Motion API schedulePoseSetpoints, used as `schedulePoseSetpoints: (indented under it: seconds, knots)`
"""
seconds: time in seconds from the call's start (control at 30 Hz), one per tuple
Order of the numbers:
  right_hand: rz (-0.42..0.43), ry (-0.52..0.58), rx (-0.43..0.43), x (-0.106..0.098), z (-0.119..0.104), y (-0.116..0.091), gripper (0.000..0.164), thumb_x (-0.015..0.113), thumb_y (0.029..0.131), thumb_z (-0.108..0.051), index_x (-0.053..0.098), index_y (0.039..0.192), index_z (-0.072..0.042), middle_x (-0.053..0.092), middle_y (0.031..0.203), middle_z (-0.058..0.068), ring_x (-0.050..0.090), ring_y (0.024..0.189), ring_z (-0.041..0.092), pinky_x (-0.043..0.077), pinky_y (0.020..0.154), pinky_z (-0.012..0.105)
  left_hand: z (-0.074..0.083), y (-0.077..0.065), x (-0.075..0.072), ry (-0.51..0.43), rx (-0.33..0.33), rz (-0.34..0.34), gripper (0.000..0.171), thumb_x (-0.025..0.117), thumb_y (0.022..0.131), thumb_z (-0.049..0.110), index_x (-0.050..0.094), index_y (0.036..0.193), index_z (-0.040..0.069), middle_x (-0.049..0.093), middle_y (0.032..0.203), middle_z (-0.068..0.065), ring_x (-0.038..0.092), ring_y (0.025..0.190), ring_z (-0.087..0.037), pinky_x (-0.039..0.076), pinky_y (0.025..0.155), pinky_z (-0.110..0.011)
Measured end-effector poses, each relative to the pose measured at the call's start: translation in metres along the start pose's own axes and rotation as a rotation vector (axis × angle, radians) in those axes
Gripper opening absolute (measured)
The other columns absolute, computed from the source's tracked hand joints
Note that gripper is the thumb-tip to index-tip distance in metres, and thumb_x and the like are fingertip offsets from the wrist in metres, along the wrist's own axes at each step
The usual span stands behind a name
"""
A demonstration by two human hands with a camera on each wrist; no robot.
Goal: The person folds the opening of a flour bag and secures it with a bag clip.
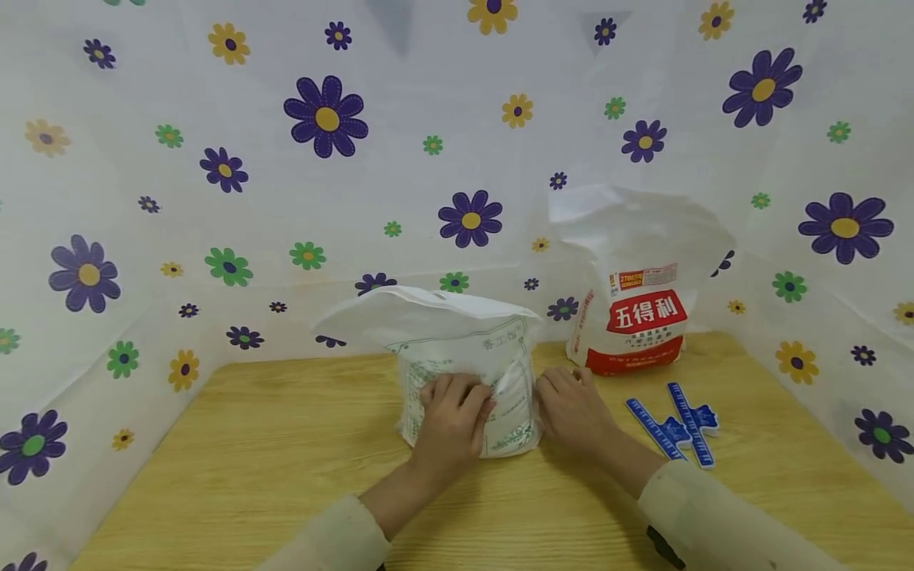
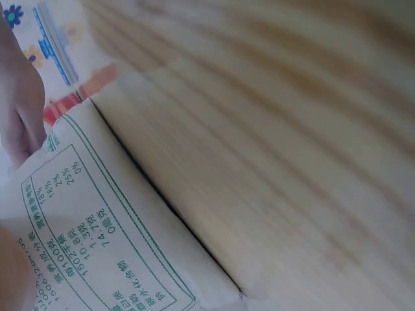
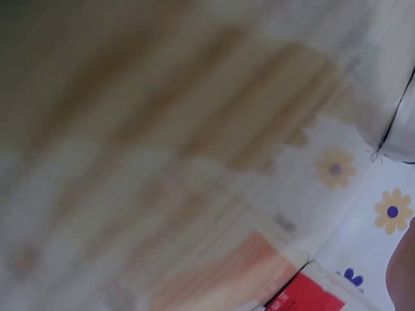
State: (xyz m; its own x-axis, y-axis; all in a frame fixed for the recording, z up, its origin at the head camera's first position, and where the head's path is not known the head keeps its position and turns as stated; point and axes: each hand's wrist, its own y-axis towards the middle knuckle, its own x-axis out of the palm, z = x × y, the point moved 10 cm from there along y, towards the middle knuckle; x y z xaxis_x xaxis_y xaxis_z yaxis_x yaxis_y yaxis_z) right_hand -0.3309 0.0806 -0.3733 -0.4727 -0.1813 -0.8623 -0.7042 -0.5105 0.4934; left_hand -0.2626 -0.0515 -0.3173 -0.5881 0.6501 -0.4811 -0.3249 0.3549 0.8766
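Observation:
A full white bag with green print (image 1: 464, 357) stands on the table, its loose top folded over to the left. My left hand (image 1: 455, 416) lies against the front of the bag, its curled fingers gripping the material. At the bag's right side my right hand (image 1: 574, 408) holds the edge with bent fingers; the fingertips are partly hidden. Up close in the left wrist view, the bag (image 2: 97, 214) shows a printed nutrition table. The right wrist view catches only a pale corner of the bag (image 3: 403, 133).
Behind to the right stands a white bag with red labels (image 1: 646, 317), its top open and slack. Two blue-and-white bag clips (image 1: 660, 428) (image 1: 693, 424) lie on the wooden table (image 1: 286, 444) right of my right hand. A flower-patterned cloth (image 1: 400, 182) encloses the back and sides.

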Motion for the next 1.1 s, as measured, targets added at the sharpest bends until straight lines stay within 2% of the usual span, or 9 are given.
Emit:
schedulePoseSetpoints:
  seconds: [0.23, 0.43, 0.6, 0.7, 0.93, 1.1]
  knots:
    - [0.024, -0.015, 0.039, -0.002, 0.015, -0.017, 0.009, 0.058, 0.094, -0.014, 0.058, 0.1, -0.007, 0.056, 0.098, 0.006, 0.052, 0.096, 0.026, 0.037, 0.088, 0.045, 0.019, 0.005, 0.012, -0.009, 0.016, 0.006, 0.017, 0.056, 0.101, 0.02, 0.061, 0.088, 0.01, 0.056, 0.093, -0.003, 0.049, 0.09, -0.02, 0.03, 0.085, -0.041]
    - [0.007, 0.011, 0.062, 0.0, 0.02, -0.021, 0.011, 0.058, 0.096, -0.016, 0.059, 0.104, -0.008, 0.054, 0.099, 0.005, 0.051, 0.099, 0.025, 0.036, 0.09, 0.044, 0.021, 0.006, 0.012, 0.007, -0.004, -0.028, 0.016, 0.057, 0.101, 0.023, 0.063, 0.092, 0.011, 0.059, 0.095, -0.002, 0.052, 0.091, -0.02, 0.032, 0.086, -0.042]
    - [-0.004, 0.041, 0.077, 0.0, 0.018, -0.02, 0.013, 0.058, 0.097, -0.018, 0.061, 0.106, -0.009, 0.054, 0.102, 0.005, 0.049, 0.1, 0.024, 0.036, 0.092, 0.043, 0.017, 0.007, 0.002, 0.04, 0.019, -0.083, 0.016, 0.059, 0.1, 0.026, 0.064, 0.099, 0.012, 0.063, 0.102, -0.002, 0.056, 0.097, -0.021, 0.032, 0.088, -0.044]
    - [-0.008, 0.044, 0.073, 0.0, 0.016, -0.019, 0.012, 0.058, 0.097, -0.019, 0.061, 0.105, -0.009, 0.055, 0.102, 0.005, 0.05, 0.102, 0.024, 0.037, 0.093, 0.043, 0.016, 0.012, -0.007, 0.062, 0.049, -0.084, 0.019, 0.055, 0.101, 0.028, 0.064, 0.1, 0.011, 0.063, 0.103, -0.003, 0.056, 0.098, -0.022, 0.032, 0.089, -0.045]
    - [0.017, 0.087, 0.069, -0.004, 0.016, -0.02, 0.012, 0.054, 0.1, -0.021, 0.062, 0.103, -0.011, 0.057, 0.103, 0.004, 0.052, 0.103, 0.023, 0.037, 0.096, 0.044, 0.011, 0.033, -0.028, 0.057, 0.076, -0.023, 0.016, 0.058, 0.099, 0.023, 0.064, 0.101, 0.009, 0.062, 0.103, -0.005, 0.054, 0.098, -0.024, 0.03, 0.089, -0.048]
    - [0.043, 0.1, 0.075, -0.008, 0.019, -0.021, 0.014, 0.055, 0.099, -0.022, 0.065, 0.101, -0.012, 0.057, 0.101, 0.003, 0.052, 0.102, 0.023, 0.036, 0.095, 0.044, 0.007, 0.043, -0.039, 0.069, 0.097, 0.02, 0.027, 0.048, 0.105, 0.028, 0.061, 0.107, 0.005, 0.06, 0.107, -0.01, 0.052, 0.101, -0.027, 0.029, 0.088, -0.049]
